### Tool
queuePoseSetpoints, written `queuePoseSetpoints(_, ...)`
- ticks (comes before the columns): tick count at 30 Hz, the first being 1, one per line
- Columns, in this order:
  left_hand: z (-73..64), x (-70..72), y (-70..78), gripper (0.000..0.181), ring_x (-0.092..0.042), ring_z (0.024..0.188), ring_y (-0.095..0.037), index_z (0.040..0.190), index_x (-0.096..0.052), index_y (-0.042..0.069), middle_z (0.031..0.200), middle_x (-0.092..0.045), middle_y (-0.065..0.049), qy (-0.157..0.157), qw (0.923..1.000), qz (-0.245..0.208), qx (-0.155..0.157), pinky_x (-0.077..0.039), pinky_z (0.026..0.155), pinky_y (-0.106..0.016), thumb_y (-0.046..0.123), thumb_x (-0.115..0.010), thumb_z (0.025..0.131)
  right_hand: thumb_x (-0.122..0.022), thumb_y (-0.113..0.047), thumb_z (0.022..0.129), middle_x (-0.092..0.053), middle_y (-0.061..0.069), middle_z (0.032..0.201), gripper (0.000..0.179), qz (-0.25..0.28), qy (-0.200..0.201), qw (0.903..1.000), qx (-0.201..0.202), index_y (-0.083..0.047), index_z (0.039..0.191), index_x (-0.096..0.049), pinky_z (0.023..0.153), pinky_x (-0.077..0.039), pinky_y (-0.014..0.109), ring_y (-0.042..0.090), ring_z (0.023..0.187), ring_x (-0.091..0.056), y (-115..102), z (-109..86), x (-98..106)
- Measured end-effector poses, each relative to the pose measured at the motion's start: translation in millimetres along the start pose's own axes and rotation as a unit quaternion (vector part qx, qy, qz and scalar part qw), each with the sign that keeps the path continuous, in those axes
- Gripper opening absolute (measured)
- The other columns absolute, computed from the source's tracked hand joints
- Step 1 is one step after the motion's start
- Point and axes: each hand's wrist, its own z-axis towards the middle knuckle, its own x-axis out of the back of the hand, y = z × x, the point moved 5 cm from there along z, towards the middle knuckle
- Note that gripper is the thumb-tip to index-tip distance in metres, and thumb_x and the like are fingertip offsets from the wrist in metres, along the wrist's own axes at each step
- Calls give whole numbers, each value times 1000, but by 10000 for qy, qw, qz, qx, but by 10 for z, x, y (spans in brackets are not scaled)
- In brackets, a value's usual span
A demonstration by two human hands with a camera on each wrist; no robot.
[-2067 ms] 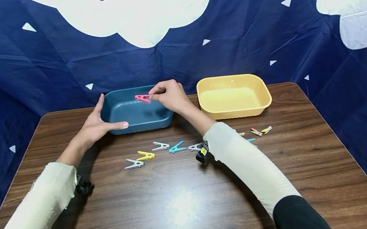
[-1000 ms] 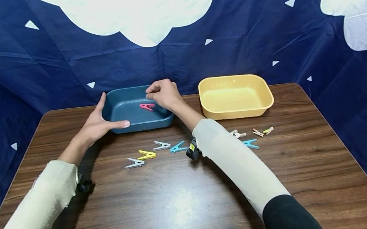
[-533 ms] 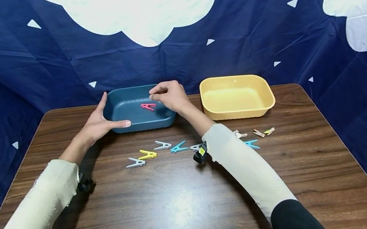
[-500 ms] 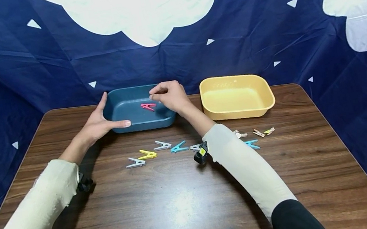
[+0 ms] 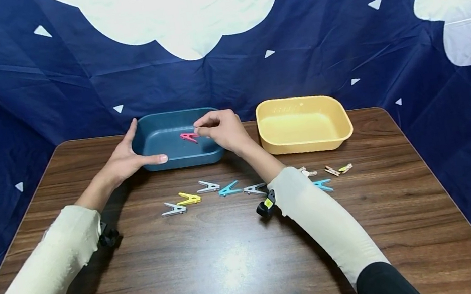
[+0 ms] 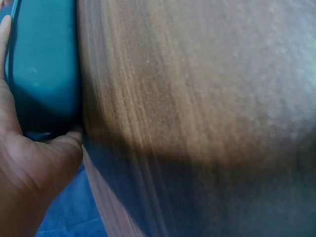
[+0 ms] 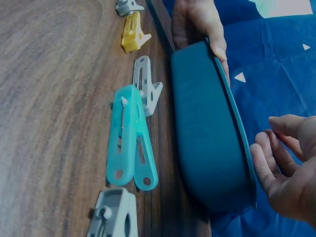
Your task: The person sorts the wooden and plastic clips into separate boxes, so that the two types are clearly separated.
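A pink clothespin (image 5: 189,137) lies on the floor of the dark blue bin (image 5: 183,162). My left hand (image 5: 121,161) rests against the bin's left end, fingers and thumb straight and spread, the thumb along the front rim. In the left wrist view that hand (image 6: 34,163) touches the bin wall (image 6: 44,59). Over the bin's right end is my right hand (image 5: 225,129), loosely bent and holding nothing; the head view shows its fingertips close to the pink clothespin. The right wrist view shows this hand (image 7: 291,168) beside the bin's rim (image 7: 237,113), thumb and index finger apart.
In front of the blue bin lie grey (image 5: 173,208), yellow (image 5: 188,198) and light blue (image 5: 229,189) clothespins. Another blue clothespin (image 5: 323,185) and small wooden clips (image 5: 332,170) sit farther right, partly behind my sleeve. A yellow bin (image 5: 307,146) stands at the back right.
The pink clothespin, pinched by my right hand at first, was let go and dropped into the blue bin. Since then my right hand has shifted slightly right and toward me. The left hand stays put.
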Motion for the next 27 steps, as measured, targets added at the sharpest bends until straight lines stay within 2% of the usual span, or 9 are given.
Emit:
queuePoseSetpoints(6, -9, -13, 5, 152, 7, 178, -37, 176, 22, 47, 191, 14, -5, 27, 10000, -27, -56, -9, 142, -70, 47, -101, 85, -87, -17, 102, -85, 6, 105, 12, -12, -62, 9999, 100, -10, 112, -90, 73, -54, 23, 13, 88, -69, 25, -72, 18)
queuePoseSetpoints(20, -6, 2, -17, 150, 10, 178, -35, 176, 21, 46, 190, 16, -4, -8, 9999, -100, -57, -8, 143, -69, 41, -100, 88, -89, -18, 101, -86, 5, 105, 15, 70, -54, 9994, 323, -9, 113, -89, 70, -53, 22, 11, 83, -67, -31, -265, 114)
queuePoseSetpoints(27, -8, -1, -13, 150, 10, 178, -35, 176, 21, 46, 190, 15, -3, -8, 9999, -101, -60, -7, 143, -68, 42, -100, 88, -90, -15, 99, -87, 7, 106, 14, 27, -51, 9990, 448, -8, 111, -90, 74, -56, 20, 9, 84, -71, -18, -382, 203)
